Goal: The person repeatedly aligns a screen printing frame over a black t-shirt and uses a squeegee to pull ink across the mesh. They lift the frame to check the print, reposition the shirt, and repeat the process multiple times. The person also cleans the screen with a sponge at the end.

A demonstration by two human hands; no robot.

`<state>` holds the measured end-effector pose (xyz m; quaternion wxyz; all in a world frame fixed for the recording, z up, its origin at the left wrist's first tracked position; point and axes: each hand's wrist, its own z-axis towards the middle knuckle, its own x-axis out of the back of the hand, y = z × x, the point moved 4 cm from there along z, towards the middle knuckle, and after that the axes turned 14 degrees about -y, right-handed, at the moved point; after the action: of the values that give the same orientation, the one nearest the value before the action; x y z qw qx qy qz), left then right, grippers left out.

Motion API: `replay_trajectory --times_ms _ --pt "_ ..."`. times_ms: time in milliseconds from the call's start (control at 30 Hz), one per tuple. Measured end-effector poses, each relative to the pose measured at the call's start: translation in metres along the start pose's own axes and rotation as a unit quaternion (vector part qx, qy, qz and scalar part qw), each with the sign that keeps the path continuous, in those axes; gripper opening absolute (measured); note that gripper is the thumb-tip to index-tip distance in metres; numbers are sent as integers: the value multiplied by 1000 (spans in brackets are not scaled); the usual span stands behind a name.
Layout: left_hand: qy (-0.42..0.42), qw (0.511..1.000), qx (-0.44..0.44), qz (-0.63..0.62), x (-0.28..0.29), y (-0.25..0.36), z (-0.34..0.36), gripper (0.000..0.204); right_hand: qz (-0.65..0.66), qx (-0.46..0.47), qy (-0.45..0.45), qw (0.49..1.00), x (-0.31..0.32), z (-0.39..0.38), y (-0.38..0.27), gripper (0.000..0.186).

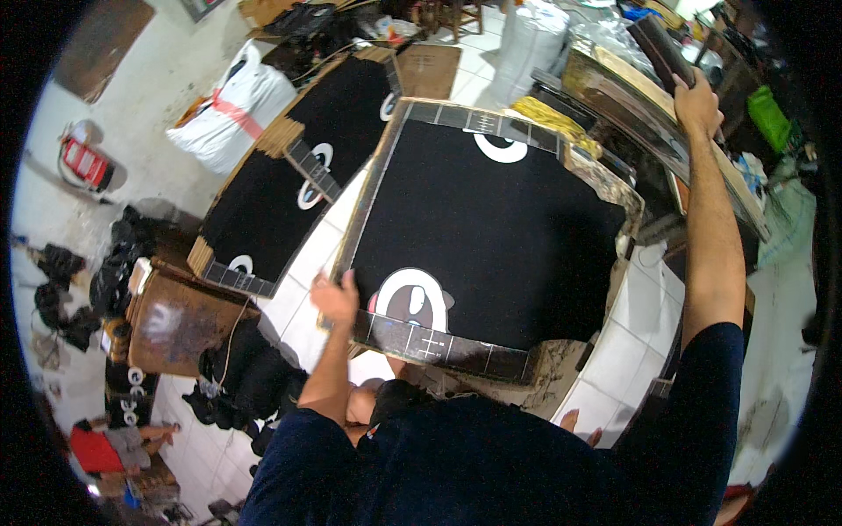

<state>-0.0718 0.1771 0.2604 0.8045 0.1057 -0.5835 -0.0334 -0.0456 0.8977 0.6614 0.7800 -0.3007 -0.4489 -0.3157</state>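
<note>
Dark shirt (491,465) is cropped; right fingers (699,81) grip an indistinct bar (660,51).

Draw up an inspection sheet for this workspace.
Surface: worktable, dark line-marked border showing at top and bottom.
Job's things: black cloth with white eye-like prints, lying on the worktable.
Clutter: yellow bundle upper right; black bundles lower left.
Hands: right hand grips dark flat tool; left hand at left edge, contact unclear.
Cables: thin cord left, use unclear.
Surroundings: red fire extinguisher by wall; person in red lower left.
</note>
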Motion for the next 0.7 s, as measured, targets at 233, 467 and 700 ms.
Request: replay_trajectory --times_ms 233,467,700 --pt "-294 906 69 -297 -44 -93 19 54 7 4 16 1000 -4 -8 5 49" --pt "-370 755 59 -538 -41 -28 8 45 27 63 118 991 -1 -37 2 41" --pt "-421 839 32 -344 -73 12 -24 52 95 81 132 983 10 -72 -17 28"
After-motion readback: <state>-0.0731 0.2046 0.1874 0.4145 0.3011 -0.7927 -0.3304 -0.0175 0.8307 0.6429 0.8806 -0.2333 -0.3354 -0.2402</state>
